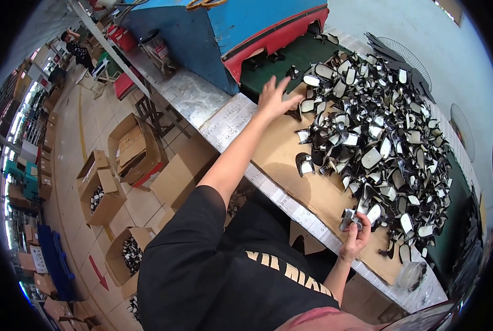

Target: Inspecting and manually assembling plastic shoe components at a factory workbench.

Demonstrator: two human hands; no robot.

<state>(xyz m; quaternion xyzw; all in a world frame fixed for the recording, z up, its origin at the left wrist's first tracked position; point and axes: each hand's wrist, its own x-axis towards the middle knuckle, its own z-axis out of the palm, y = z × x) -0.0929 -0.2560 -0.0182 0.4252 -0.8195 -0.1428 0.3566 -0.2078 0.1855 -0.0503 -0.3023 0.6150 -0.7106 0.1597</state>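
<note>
A large heap of small glossy black pieces with pale, rounded flat faces (370, 157) covers much of the bench. My left hand (279, 99) reaches out over the heap's far left edge, fingers spread, close to some of the pieces and seemingly holding nothing. Near the bench's front edge, my right hand (357, 237) is closed around a small silver-grey object (348, 219), whose exact kind I cannot make out. One loose piece (305, 164) lies apart from the heap on the brown cardboard sheet (282, 146).
A blue machine housing with a red-edged opening (274, 41) stands at the far end, over a green belt (257, 77). A fan guard (406, 58) is by the wall. Cardboard boxes (136, 146), some holding similar pieces, stand on the floor to my left. Far off is another person (80, 51).
</note>
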